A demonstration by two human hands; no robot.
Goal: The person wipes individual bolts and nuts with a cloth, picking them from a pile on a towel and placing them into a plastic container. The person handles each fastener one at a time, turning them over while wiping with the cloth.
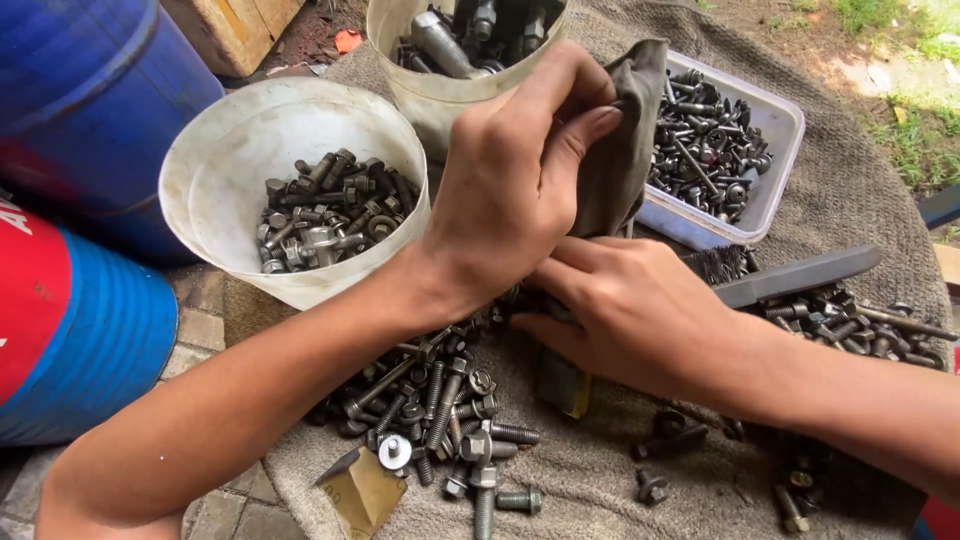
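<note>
My left hand (520,175) is raised over the cloth-covered work surface and pinches a dirty grey rag (618,150) that hangs down from its fingers. Just below it, my right hand (625,310) lies palm down with its fingers curled under the rag's lower end; what it grips there is hidden. A heap of grey bolts and nuts (430,395) lies under and left of both hands.
A white bucket (215,180) of bolts stands at left, a second bucket (430,95) behind it, and a clear plastic tray (775,150) of bolts at right. A wire brush (790,278) and more bolts (850,325) lie right. Blue drums (80,100) stand at left.
</note>
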